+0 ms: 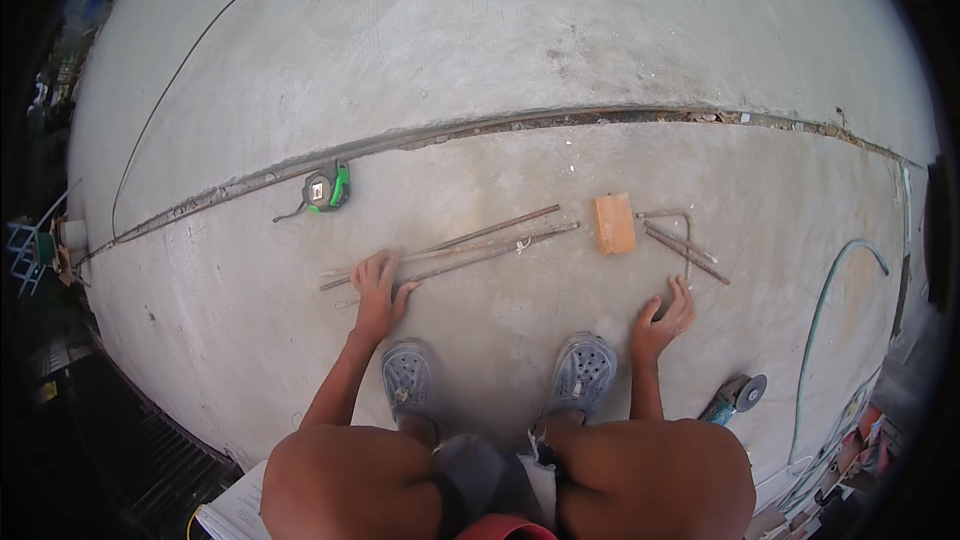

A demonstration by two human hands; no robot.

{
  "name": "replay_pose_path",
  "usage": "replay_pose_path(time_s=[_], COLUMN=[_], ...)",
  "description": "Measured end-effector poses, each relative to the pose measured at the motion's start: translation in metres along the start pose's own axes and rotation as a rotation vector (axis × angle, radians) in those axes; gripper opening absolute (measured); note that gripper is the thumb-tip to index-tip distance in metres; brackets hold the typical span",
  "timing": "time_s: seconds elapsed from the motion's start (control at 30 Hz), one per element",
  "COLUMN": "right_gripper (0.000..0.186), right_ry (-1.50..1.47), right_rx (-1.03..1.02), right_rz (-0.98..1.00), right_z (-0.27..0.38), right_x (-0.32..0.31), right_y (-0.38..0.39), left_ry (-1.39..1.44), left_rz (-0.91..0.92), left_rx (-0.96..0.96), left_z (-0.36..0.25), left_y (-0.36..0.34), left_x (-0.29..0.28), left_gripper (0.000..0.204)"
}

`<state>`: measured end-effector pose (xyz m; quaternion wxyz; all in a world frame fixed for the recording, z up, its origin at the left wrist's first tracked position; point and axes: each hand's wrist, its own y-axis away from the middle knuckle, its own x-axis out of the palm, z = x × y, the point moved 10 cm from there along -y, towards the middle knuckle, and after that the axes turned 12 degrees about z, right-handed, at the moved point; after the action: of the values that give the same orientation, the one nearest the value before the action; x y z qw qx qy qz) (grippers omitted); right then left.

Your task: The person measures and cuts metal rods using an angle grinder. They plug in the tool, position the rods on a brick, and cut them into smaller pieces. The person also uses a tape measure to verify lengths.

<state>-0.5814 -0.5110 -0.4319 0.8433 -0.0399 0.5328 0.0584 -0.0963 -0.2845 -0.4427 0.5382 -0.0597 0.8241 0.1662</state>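
Long rusty steel rods (495, 228) lie side by side on the concrete with a thinner tan rod among them. My left hand (376, 292) bends over their left ends, fingers on the upper rods and thumb at the lowest one. A small pale tie (522, 246) sits on the lowest rod. To the right, a bent rod (665, 215) lies with short rod pieces (690, 248) beside and across it. My right hand (664, 324) is at the bent rod's lower end, thumb and fingers apart, nothing visible between them. An orange brick (614, 224) lies between the two groups.
A green and black tape measure (328, 187) lies at upper left, near a joint (520, 124) across the concrete. An angle grinder (735, 398) rests at lower right, with a green hose (815, 330) beyond it. My clogs (583, 372) stand between my hands.
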Motion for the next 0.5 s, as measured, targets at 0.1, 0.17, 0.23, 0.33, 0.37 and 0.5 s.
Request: replay_pose_path(time_s=[0.1,0.17,0.23,0.33,0.37,0.5], right_gripper=[0.046,0.046,0.045,0.043,0.043,0.038], right_ry=[-0.005,-0.026,-0.078,-0.213,-0.274,-0.394], right_rx=[-0.010,-0.005,-0.008,0.061,0.133,0.187], right_rz=[0.002,0.013,0.022,0.003,-0.002,-0.030], right_z=[0.003,0.005,0.008,0.000,-0.003,0.024], right_x=[0.004,0.000,-0.004,-0.006,-0.008,-0.041], right_y=[0.003,0.004,0.005,0.010,0.017,0.056], left_ry=[0.046,0.043,0.000,-0.090,-0.104,-0.197], left_rz=[-0.033,0.067,0.123,0.118,0.109,0.217], left_rx=[-0.026,0.004,0.022,0.070,0.086,0.152], left_z=[0.014,0.000,-0.006,-0.006,-0.007,-0.023], left_y=[-0.002,-0.013,-0.018,-0.029,-0.031,-0.051], left_x=[0.002,0.001,-0.001,0.002,0.003,0.002], left_gripper=[0.062,0.050,0.041,0.035,0.034,0.031])
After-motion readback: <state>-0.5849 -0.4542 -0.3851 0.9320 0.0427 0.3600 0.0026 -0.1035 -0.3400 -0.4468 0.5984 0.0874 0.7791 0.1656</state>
